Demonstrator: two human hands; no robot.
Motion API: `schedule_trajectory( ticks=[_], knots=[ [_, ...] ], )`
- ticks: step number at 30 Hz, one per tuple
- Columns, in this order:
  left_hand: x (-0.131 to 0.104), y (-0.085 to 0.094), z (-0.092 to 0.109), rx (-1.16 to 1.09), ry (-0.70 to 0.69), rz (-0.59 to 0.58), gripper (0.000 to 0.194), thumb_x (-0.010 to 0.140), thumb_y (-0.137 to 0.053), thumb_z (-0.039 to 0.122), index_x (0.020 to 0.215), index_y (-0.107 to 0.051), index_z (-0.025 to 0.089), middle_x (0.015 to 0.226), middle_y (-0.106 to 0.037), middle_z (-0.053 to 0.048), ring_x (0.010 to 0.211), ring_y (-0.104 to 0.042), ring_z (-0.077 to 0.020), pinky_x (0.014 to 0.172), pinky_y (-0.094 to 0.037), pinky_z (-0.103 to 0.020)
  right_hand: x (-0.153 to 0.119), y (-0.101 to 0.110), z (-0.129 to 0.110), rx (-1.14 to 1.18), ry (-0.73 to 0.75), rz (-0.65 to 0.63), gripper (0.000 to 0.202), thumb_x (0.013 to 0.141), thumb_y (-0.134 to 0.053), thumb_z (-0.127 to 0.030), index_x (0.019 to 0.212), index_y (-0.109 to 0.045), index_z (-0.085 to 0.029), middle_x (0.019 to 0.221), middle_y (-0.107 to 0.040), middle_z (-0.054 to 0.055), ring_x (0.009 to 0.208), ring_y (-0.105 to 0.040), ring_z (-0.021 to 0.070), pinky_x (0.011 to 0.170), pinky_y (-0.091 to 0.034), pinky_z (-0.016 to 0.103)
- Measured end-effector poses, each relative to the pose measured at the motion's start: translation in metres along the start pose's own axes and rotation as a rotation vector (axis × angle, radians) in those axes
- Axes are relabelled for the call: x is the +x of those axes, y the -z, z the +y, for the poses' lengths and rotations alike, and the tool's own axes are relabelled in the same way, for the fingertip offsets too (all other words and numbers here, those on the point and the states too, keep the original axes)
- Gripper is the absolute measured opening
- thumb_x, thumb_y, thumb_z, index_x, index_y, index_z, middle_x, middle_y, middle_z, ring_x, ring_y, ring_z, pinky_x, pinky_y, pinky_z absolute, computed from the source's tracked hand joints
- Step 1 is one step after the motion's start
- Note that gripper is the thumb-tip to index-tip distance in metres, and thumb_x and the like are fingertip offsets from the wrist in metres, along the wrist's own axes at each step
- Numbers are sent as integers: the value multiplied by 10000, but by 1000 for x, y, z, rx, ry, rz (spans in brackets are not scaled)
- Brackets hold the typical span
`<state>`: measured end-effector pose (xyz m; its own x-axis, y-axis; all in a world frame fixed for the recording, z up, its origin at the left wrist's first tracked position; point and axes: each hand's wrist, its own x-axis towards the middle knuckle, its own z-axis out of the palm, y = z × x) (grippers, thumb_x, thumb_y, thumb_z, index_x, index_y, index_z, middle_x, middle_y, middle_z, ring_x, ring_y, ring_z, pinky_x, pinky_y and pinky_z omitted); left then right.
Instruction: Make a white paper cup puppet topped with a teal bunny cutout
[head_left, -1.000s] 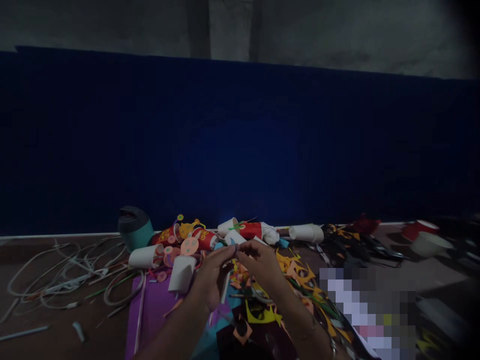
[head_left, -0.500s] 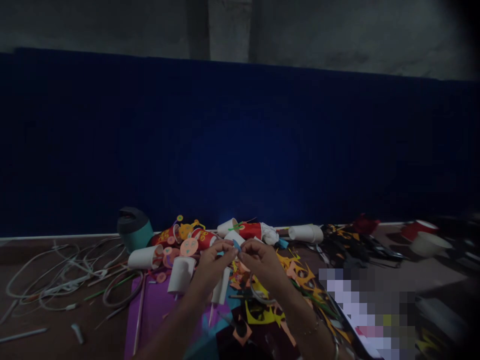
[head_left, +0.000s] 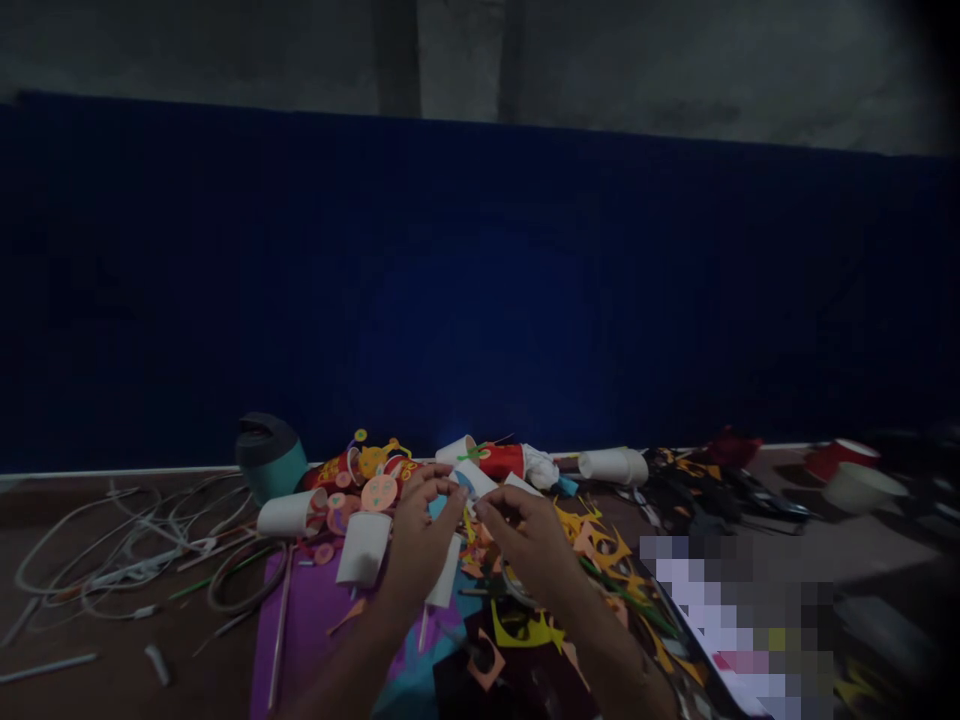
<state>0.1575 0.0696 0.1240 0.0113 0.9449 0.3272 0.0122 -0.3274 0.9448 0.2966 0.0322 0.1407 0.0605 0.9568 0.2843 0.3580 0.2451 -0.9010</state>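
Observation:
Both my hands are raised over the middle of the craft clutter, fingertips close together. Pinched at the fingertips of my left hand is a small piece of blue paper. My right hand is curled beside it, thumb and fingers drawn together; whatever is between them is too small to make out. Just left of my left hand, a white paper cup stands upside down. An orange paper disc with small drawn marks lies behind that cup. Cut yellow paper scraps lie below my hands.
A teal jug with a dark lid stands at the back left beside tangled white cables. Purple paper lies in front. More white cups lie at the back, near a blue partition. Dark tools are right.
My fingertips have drawn slightly apart. The blue paper has shifted left with my left hand, and my right fingers have come away from it.

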Motion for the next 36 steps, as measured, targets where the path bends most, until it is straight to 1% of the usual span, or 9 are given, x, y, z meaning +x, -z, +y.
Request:
schedule_trajectory(
  ticks=[5,11,18,24,30,36],
  knots=[
    [-3,-2,1,89,-55,-44,137,773,-633,286,664,-681,217,1090,-589,-77,1068,-515,-255,885,-379,-314,2,-4,5,1,-15,2,231,823,-522,-317,699,-637,-160,580,-558,-2,532,-469,127,491,-353,226],
    [-3,0,1,16,-5,-74,135,750,-661,282,637,-677,209,1098,-606,-77,1081,-522,-260,889,-376,-311,3,-4,11,-3,-10,-1,224,823,-523,-317,706,-634,-161,585,-536,-11,537,-450,121,491,-342,225],
    [-5,0,3,42,-9,-92,108,763,-654,284,697,-707,217,1107,-601,-89,1112,-511,-272,887,-389,-323,2,-3,9,14,-15,-7,204,816,-526,-293,689,-617,-161,575,-516,-16,528,-432,116,484,-341,223],
    [-5,0,4,-40,45,-91,100,725,-690,292,665,-701,213,1093,-609,-91,1102,-518,-282,870,-409,-324,2,0,4,35,-22,-42,213,820,-517,-290,680,-611,-161,558,-501,-24,496,-414,105,462,-334,216],
    [-5,1,5,37,-8,-114,121,760,-658,290,676,-698,212,1143,-586,-86,1123,-504,-270,890,-389,-309,2,2,4,48,13,-40,212,815,-526,-282,670,-625,-164,584,-543,-14,525,-445,113,486,-350,217],
    [-6,0,2,92,-17,-121,131,786,-630,293,703,-700,220,1167,-572,-86,1082,-531,-277,873,-403,-342,0,2,1,19,17,-24,202,807,-521,-255,647,-606,-165,581,-532,-15,544,-454,118,510,-352,224]
  ],
)
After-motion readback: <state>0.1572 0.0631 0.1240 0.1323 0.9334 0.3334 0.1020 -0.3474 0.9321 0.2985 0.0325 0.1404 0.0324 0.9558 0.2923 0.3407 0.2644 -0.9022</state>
